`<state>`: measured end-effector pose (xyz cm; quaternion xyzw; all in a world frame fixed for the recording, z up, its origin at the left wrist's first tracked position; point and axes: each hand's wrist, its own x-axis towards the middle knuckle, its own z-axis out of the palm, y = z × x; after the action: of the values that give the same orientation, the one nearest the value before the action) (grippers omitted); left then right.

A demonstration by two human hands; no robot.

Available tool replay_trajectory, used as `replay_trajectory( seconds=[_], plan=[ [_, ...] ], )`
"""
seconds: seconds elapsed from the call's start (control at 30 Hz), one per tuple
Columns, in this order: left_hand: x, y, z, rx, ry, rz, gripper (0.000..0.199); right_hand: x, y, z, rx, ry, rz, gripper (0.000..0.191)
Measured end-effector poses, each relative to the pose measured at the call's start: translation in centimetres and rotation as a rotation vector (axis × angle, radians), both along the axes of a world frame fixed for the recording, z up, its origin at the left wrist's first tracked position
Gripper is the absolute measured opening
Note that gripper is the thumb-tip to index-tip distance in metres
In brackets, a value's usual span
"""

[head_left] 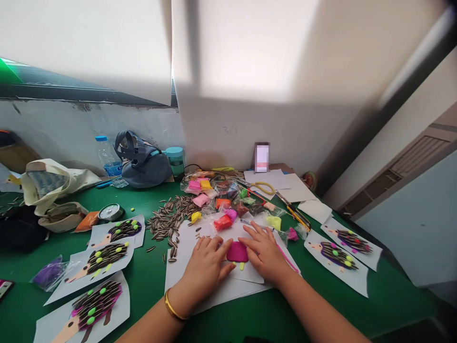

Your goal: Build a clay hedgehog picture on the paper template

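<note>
A flattened magenta clay piece (237,251) lies on white paper (214,301), with a small yellow-green clay strip (242,266) at its lower edge. My left hand (204,265) rests on the paper at the clay's left side, index finger and thumb at its edge and the other fingers extended. On the opposite side, my right hand (263,252) lies with fingers spread, its fingertips above and beside the piece. Both hands are open and neither grips anything. Just beyond them sit a red clay packet (223,222) and a yellow clay lump (196,217).
Sunflower seeds (171,216) are heaped left of the paper. Yellow-handled scissors (264,187) and bagged clay lie behind. Hedgehog pictures with seed spines stand at both sides, including a left picture (123,295) and a right picture (362,281). A phone (262,158) leans against the wall.
</note>
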<state>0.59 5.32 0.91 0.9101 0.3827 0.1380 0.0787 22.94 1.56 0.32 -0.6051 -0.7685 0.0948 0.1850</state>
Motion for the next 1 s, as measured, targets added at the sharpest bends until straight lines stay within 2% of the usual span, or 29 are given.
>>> replay_trajectory(
  seconds=[0.2,0.43,0.6,0.8,1.0],
  plan=[
    [-0.2,-0.4,0.6,0.021,0.067,-0.047,0.046,0.8,-0.8,0.4,-0.021,-0.095,0.135,0.046],
    [-0.2,-0.4,0.6,0.001,0.062,-0.048,0.047,1.0,-1.7,0.2,0.035,-0.139,0.150,0.048],
    [-0.3,-0.4,0.8,-0.009,0.052,-0.046,0.046,1.4,-2.4,0.0,0.021,-0.176,0.184,0.049],
    [-0.9,0.3,0.7,-0.089,0.002,-0.023,0.065,1.4,-2.3,0.2,0.009,-0.178,0.225,0.045],
    [-1.0,0.7,0.4,-0.118,0.011,-0.001,0.073,1.2,-2.2,0.4,-0.011,-0.188,0.244,0.045]
  ],
)
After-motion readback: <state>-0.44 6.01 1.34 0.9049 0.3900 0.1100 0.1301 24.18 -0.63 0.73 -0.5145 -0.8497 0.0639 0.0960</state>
